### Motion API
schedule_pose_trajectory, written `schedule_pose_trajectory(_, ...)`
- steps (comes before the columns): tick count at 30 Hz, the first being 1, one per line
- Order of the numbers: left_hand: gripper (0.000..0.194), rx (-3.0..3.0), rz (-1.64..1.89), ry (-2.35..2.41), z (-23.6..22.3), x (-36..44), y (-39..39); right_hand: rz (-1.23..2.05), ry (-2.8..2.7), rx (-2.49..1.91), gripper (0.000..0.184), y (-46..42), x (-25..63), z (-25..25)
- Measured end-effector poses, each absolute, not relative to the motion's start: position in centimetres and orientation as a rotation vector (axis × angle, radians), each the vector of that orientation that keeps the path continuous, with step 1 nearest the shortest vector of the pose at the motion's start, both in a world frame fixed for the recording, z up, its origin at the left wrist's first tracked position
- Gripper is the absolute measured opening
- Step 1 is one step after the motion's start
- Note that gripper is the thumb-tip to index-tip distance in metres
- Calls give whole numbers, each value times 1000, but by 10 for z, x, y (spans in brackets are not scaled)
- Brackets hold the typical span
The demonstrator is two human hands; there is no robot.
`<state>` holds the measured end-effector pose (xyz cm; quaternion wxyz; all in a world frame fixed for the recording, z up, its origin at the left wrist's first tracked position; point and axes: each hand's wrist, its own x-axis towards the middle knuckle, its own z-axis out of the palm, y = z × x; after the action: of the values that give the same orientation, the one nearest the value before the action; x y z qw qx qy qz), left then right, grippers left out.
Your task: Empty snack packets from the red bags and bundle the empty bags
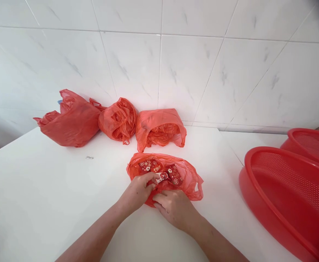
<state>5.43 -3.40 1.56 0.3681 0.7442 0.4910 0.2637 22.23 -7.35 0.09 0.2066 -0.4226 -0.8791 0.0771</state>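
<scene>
An open red plastic bag [188, 165] lies on the white table in front of me. Several small red packets with white and gold print, among them a dark red one [176, 174], lie inside. My left hand [137, 191] reaches over the bag's near left side, its thumb and forefinger closed at the left end of a small white-and-red wrapped packet [163, 177]. My right hand [174, 207] is curled at the bag's near edge, fingers closed on the plastic; the fingertips are partly hidden.
Behind stand three more red plastic bags: a full one [72, 123], a bunched one [118, 120] and a folded-over one [162, 127]. At right are two red mesh baskets, the nearer [271, 203] beside the table [52, 203]. A tiled wall [132, 65] closes the back.
</scene>
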Motion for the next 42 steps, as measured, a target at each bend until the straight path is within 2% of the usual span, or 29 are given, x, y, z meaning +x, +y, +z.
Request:
schedule_pose_trajectory(7, 28, 2358, 761, 1316, 18, 59, -25, 138, -2413, -1194, 15, -73, 221, -2)
schedule_pose_trajectory(14, 24, 2518, 599, 1276, 16, 75, -18, -216, -1958, -1443, 19, -63, 226, 0)
schedule_pose_trajectory(16, 26, 2516, 561, 1314, 13, 79, -17, -239, -1923, -1554, 14, -59, 232, -1)
schedule_pose_trajectory(20, 33, 2474, 558, 1396, 8, 82, -16, -87, -1954, -1839, 29, -52, 240, -4)
schedule_pose_trajectory(23, 37, 2414, 603, 1476, 6, 80, -16, 13, -1967, -1934, 30, -48, 243, -5)
schedule_pose_trajectory(33, 37, 2200, 790, 1504, 13, 72, -18, -146, -1948, -1949, 30, -43, 248, -10)
schedule_pose_trajectory(42, 33, 2013, 810, 1524, 16, 69, -19, -223, -1915, -1878, 34, -41, 253, -10)
